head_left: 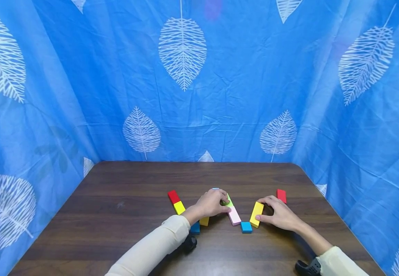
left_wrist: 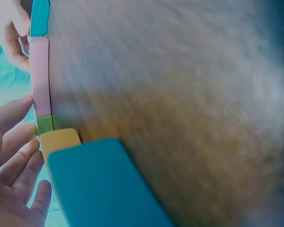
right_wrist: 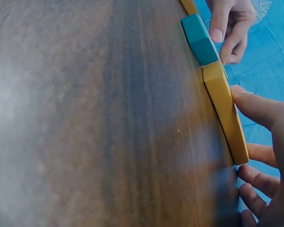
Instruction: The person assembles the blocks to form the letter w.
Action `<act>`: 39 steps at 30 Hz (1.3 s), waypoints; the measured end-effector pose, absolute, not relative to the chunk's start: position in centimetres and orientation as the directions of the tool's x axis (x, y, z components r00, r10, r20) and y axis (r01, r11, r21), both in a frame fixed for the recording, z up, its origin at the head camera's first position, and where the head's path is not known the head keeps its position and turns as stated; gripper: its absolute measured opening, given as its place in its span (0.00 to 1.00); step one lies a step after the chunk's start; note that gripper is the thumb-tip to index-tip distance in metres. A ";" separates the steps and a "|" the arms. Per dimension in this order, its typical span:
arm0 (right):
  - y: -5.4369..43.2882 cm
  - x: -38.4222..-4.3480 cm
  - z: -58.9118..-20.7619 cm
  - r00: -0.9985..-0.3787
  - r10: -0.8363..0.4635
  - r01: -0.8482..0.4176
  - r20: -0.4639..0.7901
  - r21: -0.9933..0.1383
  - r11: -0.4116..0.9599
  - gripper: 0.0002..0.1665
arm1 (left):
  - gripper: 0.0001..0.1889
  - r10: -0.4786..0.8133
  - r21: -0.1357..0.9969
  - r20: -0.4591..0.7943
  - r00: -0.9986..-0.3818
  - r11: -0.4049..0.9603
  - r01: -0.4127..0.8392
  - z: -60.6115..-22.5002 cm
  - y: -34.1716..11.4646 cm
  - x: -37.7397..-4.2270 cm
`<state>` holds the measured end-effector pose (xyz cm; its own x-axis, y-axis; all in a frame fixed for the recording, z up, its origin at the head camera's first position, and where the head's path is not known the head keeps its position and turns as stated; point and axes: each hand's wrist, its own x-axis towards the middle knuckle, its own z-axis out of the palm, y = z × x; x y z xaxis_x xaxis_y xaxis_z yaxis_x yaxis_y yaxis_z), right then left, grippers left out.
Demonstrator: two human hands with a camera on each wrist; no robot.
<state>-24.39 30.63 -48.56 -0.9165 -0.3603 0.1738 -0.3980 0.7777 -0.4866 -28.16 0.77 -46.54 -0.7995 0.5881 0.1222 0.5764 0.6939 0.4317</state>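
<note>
In the head view my right hand (head_left: pixel 280 214) holds a yellow block (head_left: pixel 256 214) lengthwise, thumb at its near end and index finger at its far end. Just left of that block lies a small blue block (head_left: pixel 246 227). My left hand (head_left: pixel 211 203) reaches over the middle of the row, its thumb touching the side of a pink block (head_left: pixel 234 216) and its fingers beside a green block (left_wrist: pixel 45 124). The pink and green blocks meet end to end. Part of the row is hidden beneath the left hand and forearm.
A red block (head_left: pixel 173 197) and a yellow block (head_left: pixel 179 208) slant toward another blue block (head_left: pixel 195 229), beside an orange-yellow block (head_left: pixel 204 221). Beyond the right hand lies another red block (head_left: pixel 281 195). Blue leaf-patterned cloth (head_left: pixel 220 103) surrounds the brown table (head_left: pixel 127 218).
</note>
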 end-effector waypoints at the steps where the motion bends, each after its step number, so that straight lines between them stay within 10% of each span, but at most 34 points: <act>1: 30.6 -24.4 -48.5 -0.915 -0.364 -0.400 0.172 -0.488 0.776 0.37 | 0.17 0.589 0.431 0.123 -0.799 0.693 0.578 -46.5 0.8 -28.2; 39: 34.0 -25.8 -45.9 -0.925 -0.326 -0.379 0.193 -0.457 0.805 0.38 | 0.16 0.583 0.439 0.124 -0.803 0.693 0.571 -46.6 0.9 -28.1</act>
<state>-25.81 34.02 -45.90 -0.9254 -0.3261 0.1932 -0.3790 0.8049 -0.4566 -28.06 0.87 -46.64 -0.8029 0.5831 0.1241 0.5713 0.6932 0.4393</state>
